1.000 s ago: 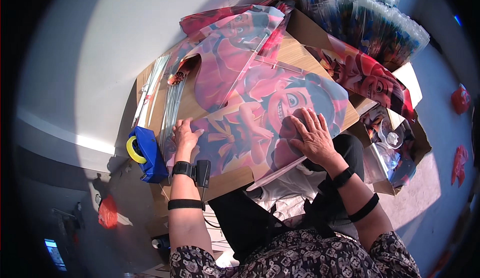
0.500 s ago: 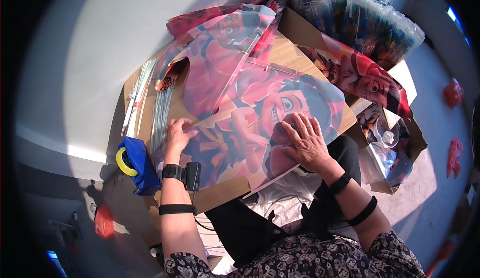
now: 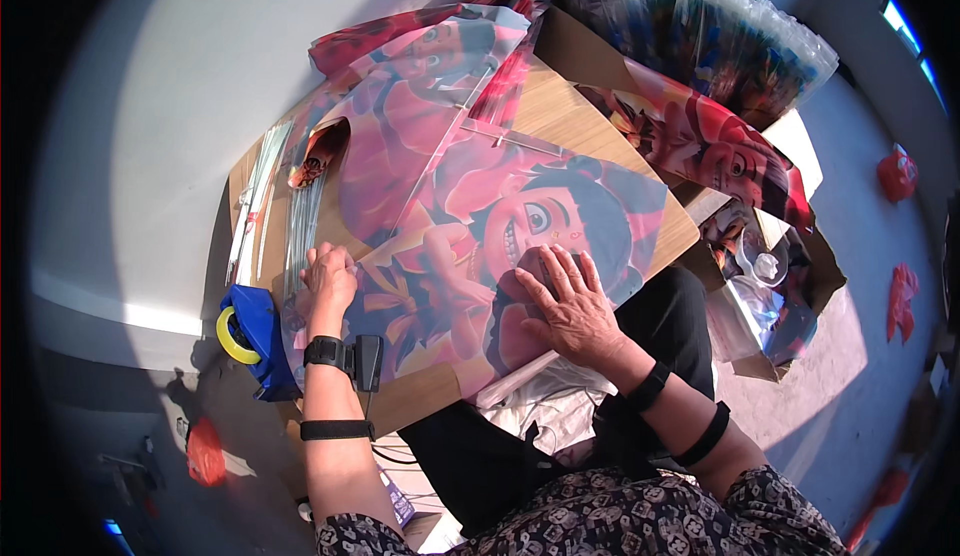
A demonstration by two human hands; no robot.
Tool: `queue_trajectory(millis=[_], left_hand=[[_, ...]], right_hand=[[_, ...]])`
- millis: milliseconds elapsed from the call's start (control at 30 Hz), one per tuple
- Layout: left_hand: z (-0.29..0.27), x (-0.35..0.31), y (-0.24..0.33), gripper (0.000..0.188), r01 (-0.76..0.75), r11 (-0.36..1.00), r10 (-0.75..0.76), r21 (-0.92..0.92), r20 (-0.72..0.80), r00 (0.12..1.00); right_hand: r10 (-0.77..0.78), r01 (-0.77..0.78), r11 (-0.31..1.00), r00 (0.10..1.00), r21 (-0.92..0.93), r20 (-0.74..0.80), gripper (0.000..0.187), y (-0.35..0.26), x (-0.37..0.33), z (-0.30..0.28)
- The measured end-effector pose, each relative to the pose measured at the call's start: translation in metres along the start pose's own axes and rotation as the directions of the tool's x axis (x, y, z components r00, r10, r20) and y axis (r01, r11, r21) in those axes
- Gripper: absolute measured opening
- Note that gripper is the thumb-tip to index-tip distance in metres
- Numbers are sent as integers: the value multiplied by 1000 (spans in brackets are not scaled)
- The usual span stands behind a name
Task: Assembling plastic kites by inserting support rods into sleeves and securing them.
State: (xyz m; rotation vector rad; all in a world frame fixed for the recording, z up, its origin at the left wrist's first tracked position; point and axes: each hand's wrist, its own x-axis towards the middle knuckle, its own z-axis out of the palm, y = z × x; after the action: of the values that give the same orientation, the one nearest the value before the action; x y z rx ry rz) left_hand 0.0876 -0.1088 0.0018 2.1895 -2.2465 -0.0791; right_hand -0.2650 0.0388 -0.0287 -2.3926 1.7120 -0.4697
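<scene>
A large glossy sheet [image 3: 425, 286] printed with a cartoon figure lies spread over the wooden table in front of me. Flat on its right part rests my right hand [image 3: 572, 306], fingers stretched out. By the sheet's left edge my left hand [image 3: 330, 281] has its fingers bent and bunched; whatever is between them, if anything, is hidden. Thin clear rods [image 3: 300, 221] run up the table just beyond that hand. A thin pale strip [image 3: 482, 134] crosses the sheet's far edge, and a second printed sheet [image 3: 400, 141] with a curled edge overlaps it at the back left.
White sticks [image 3: 258, 196] lie at the table's left edge, above a blue tape dispenser [image 3: 262, 341] with yellow tape. Bagged goods [image 3: 700, 36] fill a carton at the back right. Another printed sheet [image 3: 715, 151] drapes there, above an open cardboard box [image 3: 825, 276].
My left hand's fingers have gone from spread to bunched at the sheet's left edge. My right hand stays flat on the sheet. The whole view has shifted slightly.
</scene>
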Motion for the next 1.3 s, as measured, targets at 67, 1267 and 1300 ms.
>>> queue_trajectory(millis=[67,1267,1300], left_hand=[[0,-11,19,31,-46,999,51,27,-255,966],[13,28,-60,14,361,917,-396,-173,-266,879],[11,28,-57,14,362,918,-393,-160,-258,882]], right_hand=[[-15,15,1000,1000,16,-15,67,6,-1,0],[310,-329,927,943,-182,-125,72,81,19,-14],[319,-338,923,939,-184,-125,71,82,19,-14]])
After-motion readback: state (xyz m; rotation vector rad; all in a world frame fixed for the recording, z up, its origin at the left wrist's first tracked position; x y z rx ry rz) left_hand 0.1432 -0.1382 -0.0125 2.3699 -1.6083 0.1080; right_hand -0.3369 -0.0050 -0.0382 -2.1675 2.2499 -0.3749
